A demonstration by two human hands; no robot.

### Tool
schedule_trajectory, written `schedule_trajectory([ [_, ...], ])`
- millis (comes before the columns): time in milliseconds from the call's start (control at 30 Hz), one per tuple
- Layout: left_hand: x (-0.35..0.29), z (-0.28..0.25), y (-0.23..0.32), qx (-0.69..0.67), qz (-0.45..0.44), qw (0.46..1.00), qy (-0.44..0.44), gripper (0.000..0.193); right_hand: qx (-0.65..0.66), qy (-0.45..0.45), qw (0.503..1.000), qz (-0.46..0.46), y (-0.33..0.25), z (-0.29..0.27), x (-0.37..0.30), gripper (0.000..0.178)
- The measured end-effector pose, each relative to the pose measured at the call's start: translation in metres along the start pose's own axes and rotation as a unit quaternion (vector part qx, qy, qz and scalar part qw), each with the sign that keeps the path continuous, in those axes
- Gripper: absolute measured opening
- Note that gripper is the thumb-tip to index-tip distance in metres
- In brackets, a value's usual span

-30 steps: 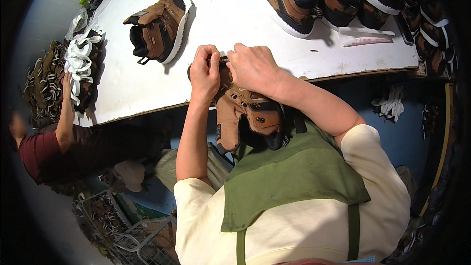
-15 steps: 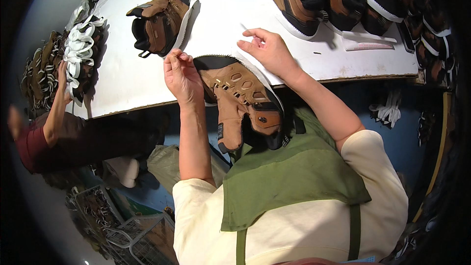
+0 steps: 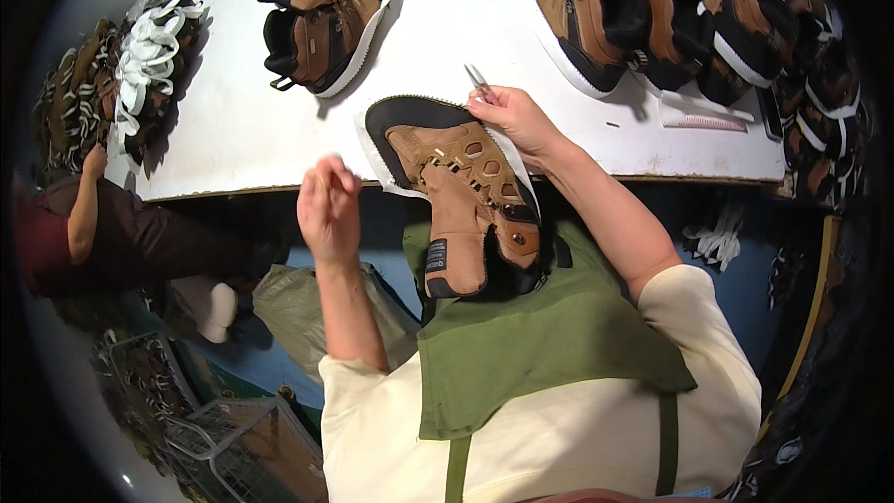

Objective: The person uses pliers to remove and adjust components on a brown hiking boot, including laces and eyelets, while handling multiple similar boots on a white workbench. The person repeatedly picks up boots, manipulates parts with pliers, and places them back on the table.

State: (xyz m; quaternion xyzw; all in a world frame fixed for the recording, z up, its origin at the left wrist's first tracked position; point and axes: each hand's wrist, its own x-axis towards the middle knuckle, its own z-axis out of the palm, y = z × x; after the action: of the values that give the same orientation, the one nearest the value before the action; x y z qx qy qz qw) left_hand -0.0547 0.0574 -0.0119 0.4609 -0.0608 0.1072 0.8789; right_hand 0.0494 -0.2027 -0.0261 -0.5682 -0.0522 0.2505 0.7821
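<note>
At far left, white loops point(image 3: 147, 61) lie heaped beside a co-worker's hand point(image 3: 95, 163). Next, a brown-black shoe point(image 3: 331, 28) on the white table point(image 3: 447, 0); its tongue bears a dark patch, print too small to read. Left hand point(image 3: 328, 200): blurred, fingers bunched, clear of the shoes; cannot tell whether it pinches anything. Centre: worked shoe point(image 3: 466, 163), toe over the table edge, heel against the green apron point(image 3: 540, 340); dark tongue label point(image 3: 436, 255) carries pale lettering. Right hand point(image 3: 512, 121) pinches a slim metal tool point(image 3: 479, 80), closed around it, beside the toe. Right: shoe row point(image 3: 670, 23); white packet point(image 3: 705, 118), reddish print.
</note>
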Motion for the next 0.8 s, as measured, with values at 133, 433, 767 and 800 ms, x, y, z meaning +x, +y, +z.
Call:
schedule_trajectory([
  [133,-0.063,-0.044,0.023,0.442,-0.243,0.86,-0.077,0.029,0.017,0.019,1.0,-0.002,0.004,0.005,0.001,0.024],
  [433,-0.037,-0.024,-0.005,0.326,-0.093,0.937,0.086,0.038,-0.032,0.031,0.998,0.039,0.005,0.002,0.009,0.026],
  [767,0.023,0.012,-0.057,-0.107,-0.199,0.974,-0.026,0.02,0.159,0.13,0.978,0.046,-0.014,-0.011,0.011,0.01],
  [800,0.022,0.022,-0.053,-0.118,-0.205,0.971,-0.017,0.019,0.173,0.123,0.976,0.045,-0.013,-0.014,0.013,0.01],
])
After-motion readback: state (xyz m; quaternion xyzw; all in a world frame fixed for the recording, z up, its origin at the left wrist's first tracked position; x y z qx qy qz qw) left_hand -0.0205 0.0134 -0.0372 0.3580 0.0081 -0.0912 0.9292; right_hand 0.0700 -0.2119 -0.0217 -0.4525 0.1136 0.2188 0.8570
